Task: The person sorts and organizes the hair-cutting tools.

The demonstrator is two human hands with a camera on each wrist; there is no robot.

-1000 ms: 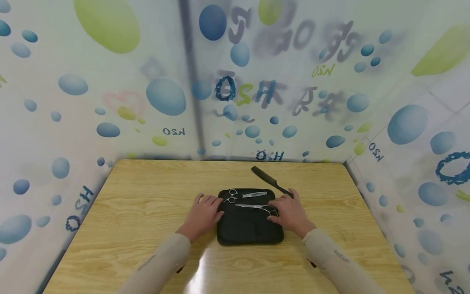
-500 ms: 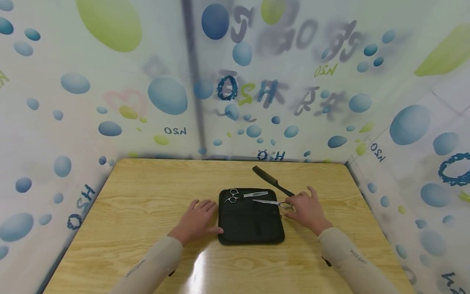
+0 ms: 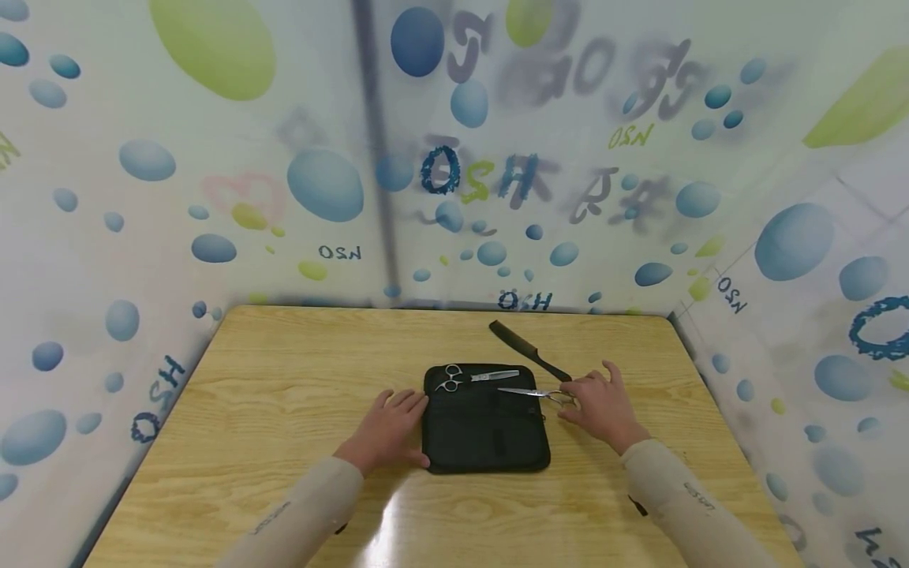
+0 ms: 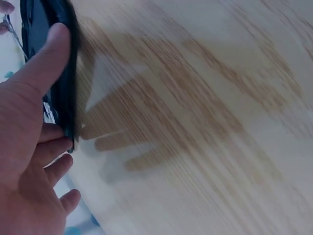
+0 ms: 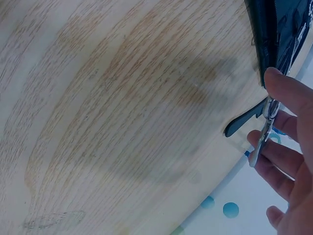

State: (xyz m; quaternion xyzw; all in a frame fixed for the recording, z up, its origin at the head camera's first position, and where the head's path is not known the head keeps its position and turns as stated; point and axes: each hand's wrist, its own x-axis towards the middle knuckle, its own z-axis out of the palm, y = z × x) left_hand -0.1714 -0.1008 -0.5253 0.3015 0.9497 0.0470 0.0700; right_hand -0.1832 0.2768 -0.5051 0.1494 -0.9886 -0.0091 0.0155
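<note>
A flat black zip case (image 3: 469,442) lies on the wooden table in the head view. My left hand (image 3: 387,431) is at its left side, thumb at the near corner and fingertips along the left edge; the left wrist view shows the thumb (image 4: 51,56) against the case's side. My right hand (image 3: 602,404) pinches the handles of silver hairdressing scissors (image 3: 521,391) between thumb and fingers, the blades pointing left over the case. In the right wrist view the finger ring end (image 5: 259,147) sticks out past the fingers. Thinning scissors (image 3: 495,376) lie across the case's far part.
A black comb (image 3: 517,341) with a thin handle lies behind the case, its handle end close to the right fingertips. Around the table (image 3: 284,371) stand walls (image 3: 319,102) printed with blue and green drops.
The right hand has drawn the scissors rightward, partly off the case. The left hand pulled slightly away from the case's left edge, then came back to it.
</note>
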